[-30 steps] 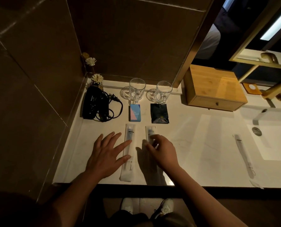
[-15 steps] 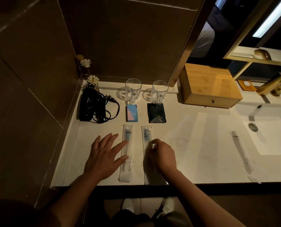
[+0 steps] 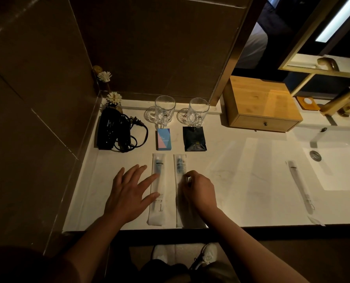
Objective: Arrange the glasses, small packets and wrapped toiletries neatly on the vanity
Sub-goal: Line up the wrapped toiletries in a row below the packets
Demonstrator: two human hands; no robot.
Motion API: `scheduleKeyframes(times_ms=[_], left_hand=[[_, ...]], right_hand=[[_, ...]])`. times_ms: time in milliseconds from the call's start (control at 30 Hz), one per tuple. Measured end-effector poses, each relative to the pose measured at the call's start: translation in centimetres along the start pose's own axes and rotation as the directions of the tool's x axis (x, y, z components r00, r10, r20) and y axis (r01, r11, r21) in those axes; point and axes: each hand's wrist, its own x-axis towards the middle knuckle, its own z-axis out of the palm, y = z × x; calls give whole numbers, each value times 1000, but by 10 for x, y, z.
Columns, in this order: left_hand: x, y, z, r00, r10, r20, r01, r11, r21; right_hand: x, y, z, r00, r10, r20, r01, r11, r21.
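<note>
Two glass mugs [image 3: 164,111] [image 3: 198,112] stand side by side at the back of the white vanity [image 3: 241,180]. In front of them lie a blue and pink packet [image 3: 163,139] and a black packet [image 3: 194,139]. Two wrapped toothbrush kits [image 3: 158,170] [image 3: 180,166] lie parallel below those. My left hand [image 3: 129,193] is flat with fingers spread, its fingertips resting on the left kit. My right hand [image 3: 198,190] lies curled on the right kit, fingertips pinching its wrapper. A third wrapped toiletry [image 3: 301,188] lies alone by the sink.
A black hair dryer [image 3: 113,131] with coiled cord sits at the back left, by a small flower diffuser [image 3: 114,98]. A wooden drawer box [image 3: 263,105] stands right of the mugs. The sink basin [image 3: 341,166] and gold tap [image 3: 345,101] lie at the right.
My right hand has nudged the right kit so that it lies straighter and parallel to the left one. My left hand has stayed on the left kit.
</note>
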Motion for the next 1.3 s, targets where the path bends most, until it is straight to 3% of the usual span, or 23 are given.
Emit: scheduleKeyframes(times_ms=[267, 533, 667, 933, 1067, 1167, 1300], left_hand=[[0, 1, -3, 1000, -4, 8, 4, 1000, -14], [-2, 2, -8, 998, -59, 0, 59, 994, -90], [0, 4, -6, 995, -97, -35, 94, 992, -82], [26, 11, -5, 960, -234, -154, 225, 972, -71], [28, 12, 8, 954, -226, -196, 223, 974, -35], [30, 11, 10, 953, -233, -192, 234, 972, -21], [29, 16, 6, 952, -248, -180, 251, 968, -11]], right_hand=[[1, 3, 0, 1000, -2, -10, 2, 1000, 10], [-7, 13, -6, 998, 46, -42, -37, 979, 199], [-14, 44, -32, 985, 118, -126, -81, 961, 264], [-9, 161, -140, 882, 282, -376, -293, 956, 29], [1, 192, -173, 801, 368, -473, -488, 858, -160], [8, 204, -181, 780, 415, -469, -575, 771, -275], [14, 212, -177, 758, 516, -399, -634, 727, -265]])
